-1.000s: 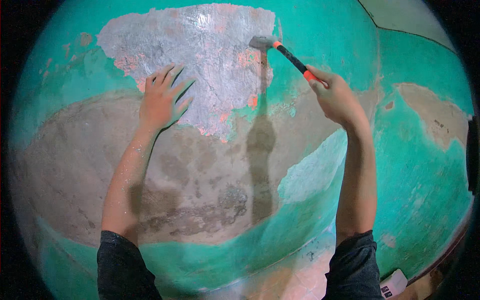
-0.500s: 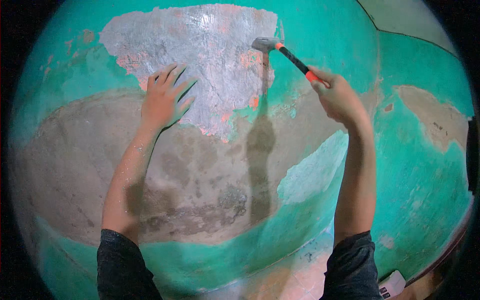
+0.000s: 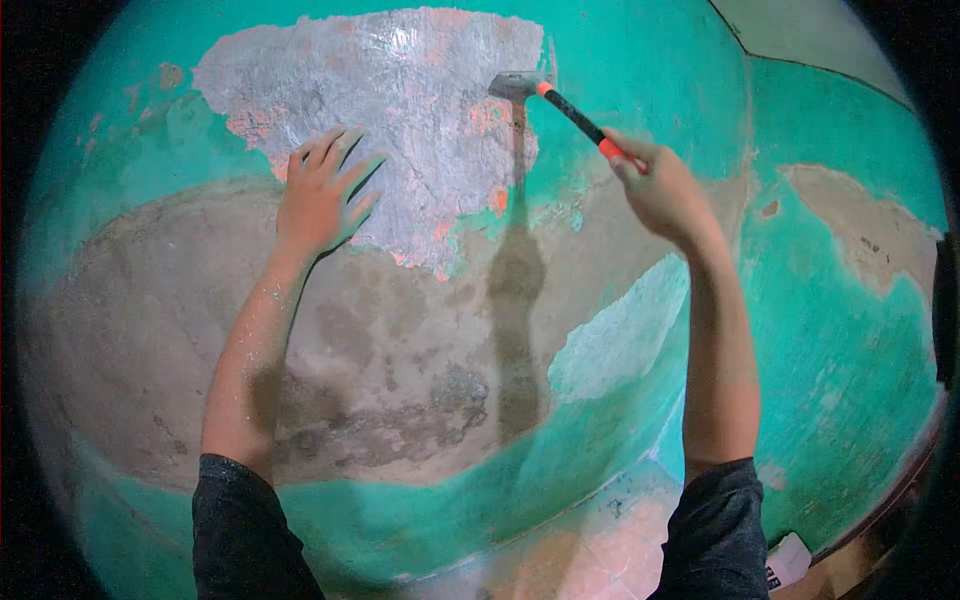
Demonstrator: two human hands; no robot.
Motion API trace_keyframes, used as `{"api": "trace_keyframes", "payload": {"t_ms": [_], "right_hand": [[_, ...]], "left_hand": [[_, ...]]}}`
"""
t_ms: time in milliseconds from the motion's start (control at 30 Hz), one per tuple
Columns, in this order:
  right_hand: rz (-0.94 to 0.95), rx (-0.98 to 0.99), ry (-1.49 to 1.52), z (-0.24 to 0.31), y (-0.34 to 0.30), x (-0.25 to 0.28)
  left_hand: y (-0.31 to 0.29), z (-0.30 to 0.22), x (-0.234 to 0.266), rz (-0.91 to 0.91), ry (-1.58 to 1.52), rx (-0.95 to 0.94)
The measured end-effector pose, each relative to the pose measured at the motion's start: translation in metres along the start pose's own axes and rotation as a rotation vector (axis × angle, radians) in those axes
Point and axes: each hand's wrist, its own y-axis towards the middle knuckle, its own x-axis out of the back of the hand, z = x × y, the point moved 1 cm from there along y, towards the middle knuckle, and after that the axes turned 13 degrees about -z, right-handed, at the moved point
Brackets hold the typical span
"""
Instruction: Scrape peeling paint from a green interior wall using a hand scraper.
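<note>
Against the upper wall, my right hand (image 3: 664, 190) is closed round the lower end of a hand tool (image 3: 572, 113) with a black and orange handle and a flat grey metal head. That head lies at the right part of a bare grey patch (image 3: 400, 130), close to its edge with the green paint; its exact kind is hard to tell. Over the patch's lower left edge, my left hand (image 3: 322, 200) rests flat on the wall with fingers spread, holding nothing. Specks of pale dust cling to my left forearm. Orange traces show along the patch's ragged border.
Green paint (image 3: 640, 70) surrounds the patch. Below spreads a large brown plaster area (image 3: 180, 330) with dark stains, beside a pale patch (image 3: 620, 335). A tiled floor (image 3: 610, 545) meets the wall's foot. A white object (image 3: 790, 558) stands at the lower right.
The view has shifted slightly, so the wall sits a little further left. My right hand and the tool keep almost the same place on the wall; my left hand stays put.
</note>
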Motion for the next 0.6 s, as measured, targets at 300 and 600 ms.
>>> {"api": "trace_keyframes", "payload": {"t_ms": [300,600], "right_hand": [[-0.096,0.051,0.053,-0.009,-0.003,-0.014],[-0.022,-0.071,-0.043,0.010,0.002,-0.008]], "left_hand": [[0.001,-0.001,-0.004,-0.009,-0.014,0.002],[-0.001,-0.002,-0.009,-0.027,0.001,-0.006]]}}
